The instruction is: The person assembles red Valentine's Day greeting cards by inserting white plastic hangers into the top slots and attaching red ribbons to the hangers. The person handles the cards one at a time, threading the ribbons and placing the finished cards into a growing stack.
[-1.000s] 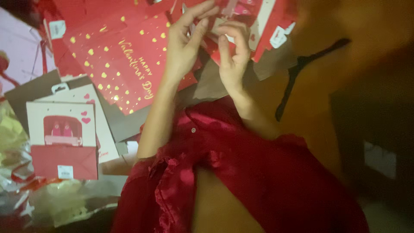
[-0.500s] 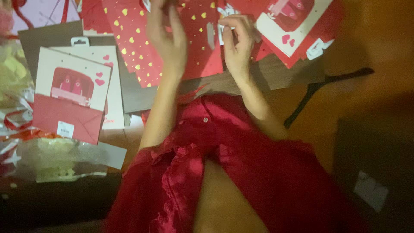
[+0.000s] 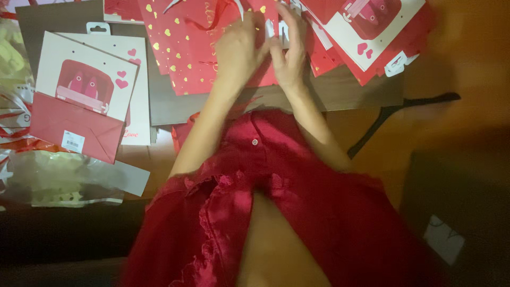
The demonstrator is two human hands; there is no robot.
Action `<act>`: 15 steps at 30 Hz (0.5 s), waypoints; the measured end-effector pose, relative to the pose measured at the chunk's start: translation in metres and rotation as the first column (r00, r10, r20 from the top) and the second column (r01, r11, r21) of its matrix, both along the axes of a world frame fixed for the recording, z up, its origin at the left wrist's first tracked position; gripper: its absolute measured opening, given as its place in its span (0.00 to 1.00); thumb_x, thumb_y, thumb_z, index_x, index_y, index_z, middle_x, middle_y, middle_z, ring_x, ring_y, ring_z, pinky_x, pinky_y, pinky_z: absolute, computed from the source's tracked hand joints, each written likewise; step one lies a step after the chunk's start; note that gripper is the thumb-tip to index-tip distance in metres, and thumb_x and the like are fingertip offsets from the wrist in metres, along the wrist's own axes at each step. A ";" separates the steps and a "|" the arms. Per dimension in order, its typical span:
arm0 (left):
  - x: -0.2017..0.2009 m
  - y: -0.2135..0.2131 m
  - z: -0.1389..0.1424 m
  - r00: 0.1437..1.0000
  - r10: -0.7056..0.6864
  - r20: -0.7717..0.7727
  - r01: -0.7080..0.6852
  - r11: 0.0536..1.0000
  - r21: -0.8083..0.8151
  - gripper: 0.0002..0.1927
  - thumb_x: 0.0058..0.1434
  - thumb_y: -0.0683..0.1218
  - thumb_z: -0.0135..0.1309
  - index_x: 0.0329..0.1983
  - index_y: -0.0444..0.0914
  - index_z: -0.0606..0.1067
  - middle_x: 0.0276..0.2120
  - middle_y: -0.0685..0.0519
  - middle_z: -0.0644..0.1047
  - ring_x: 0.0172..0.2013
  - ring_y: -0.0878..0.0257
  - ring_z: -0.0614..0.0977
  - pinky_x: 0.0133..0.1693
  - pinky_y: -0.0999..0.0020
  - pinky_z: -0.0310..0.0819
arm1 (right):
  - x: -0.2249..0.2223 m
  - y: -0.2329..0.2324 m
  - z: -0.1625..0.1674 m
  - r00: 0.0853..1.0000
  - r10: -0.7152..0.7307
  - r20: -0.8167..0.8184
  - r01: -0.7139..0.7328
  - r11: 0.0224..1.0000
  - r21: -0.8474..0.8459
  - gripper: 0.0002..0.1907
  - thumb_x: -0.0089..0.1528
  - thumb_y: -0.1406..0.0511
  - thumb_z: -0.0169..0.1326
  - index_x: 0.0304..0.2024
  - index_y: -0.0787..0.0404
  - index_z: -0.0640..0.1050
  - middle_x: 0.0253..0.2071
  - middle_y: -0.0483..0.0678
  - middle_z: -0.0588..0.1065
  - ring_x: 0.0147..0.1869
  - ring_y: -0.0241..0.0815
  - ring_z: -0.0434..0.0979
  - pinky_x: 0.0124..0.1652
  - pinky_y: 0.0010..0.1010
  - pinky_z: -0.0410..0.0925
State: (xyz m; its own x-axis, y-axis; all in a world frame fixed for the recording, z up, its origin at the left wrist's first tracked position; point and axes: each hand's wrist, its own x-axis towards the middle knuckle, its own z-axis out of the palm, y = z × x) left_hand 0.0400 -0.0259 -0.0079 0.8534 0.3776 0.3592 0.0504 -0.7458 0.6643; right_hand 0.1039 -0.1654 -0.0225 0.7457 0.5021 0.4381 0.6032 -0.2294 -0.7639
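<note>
Both my hands reach out over a pile of flat red gift bags at the top of the head view. My left hand (image 3: 237,50) rests on a red bag with gold hearts (image 3: 183,48), fingers curled near its ribbon handle. My right hand (image 3: 289,53) pinches a small white tag (image 3: 272,27) at the bag's top edge, right beside the left hand. A red satin garment with a lace edge (image 3: 276,202) lies under my forearms, nearest to me.
Two white-and-red gift bags with pink hearts (image 3: 79,95) lie at the left, over crinkled clear wrapping (image 3: 58,180). More red and white bags (image 3: 372,32) are stacked at the top right. A black hanger (image 3: 393,114) lies on the orange surface at the right, next to a dark object (image 3: 457,212).
The view has dropped lower, so the bags and my hands sit nearer the top. My hands have come closer together, from raised fingers to gripping the tag on the heart bag.
</note>
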 end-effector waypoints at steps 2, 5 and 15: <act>0.003 -0.004 -0.003 0.997 0.013 -0.075 -0.013 1.000 -0.008 0.14 0.58 0.50 0.64 0.38 0.38 0.74 0.30 0.48 0.78 0.35 0.47 0.80 0.33 0.50 0.72 | -0.001 -0.002 -0.002 0.999 0.034 0.004 -0.034 0.999 -0.038 0.29 0.66 0.71 0.50 0.71 0.61 0.66 0.71 0.54 0.67 0.78 0.54 0.63 0.76 0.43 0.58; 0.004 -0.003 -0.007 0.995 -0.008 -0.096 0.004 0.999 -0.040 0.11 0.59 0.50 0.64 0.35 0.40 0.76 0.29 0.49 0.78 0.34 0.48 0.81 0.32 0.51 0.72 | 0.000 -0.001 -0.003 0.998 0.067 -0.006 -0.068 0.997 -0.030 0.29 0.66 0.69 0.48 0.71 0.62 0.66 0.71 0.55 0.66 0.79 0.55 0.61 0.75 0.43 0.56; -0.004 0.029 0.007 0.927 -0.343 0.152 0.268 0.322 -0.908 0.07 0.70 0.46 0.55 0.42 0.37 0.72 0.30 0.56 0.79 0.26 0.69 0.76 0.28 0.70 0.68 | 0.003 0.000 0.010 0.982 0.163 0.092 -0.147 0.977 -0.153 0.35 0.61 0.71 0.59 0.71 0.59 0.65 0.69 0.52 0.67 0.77 0.55 0.61 0.76 0.46 0.59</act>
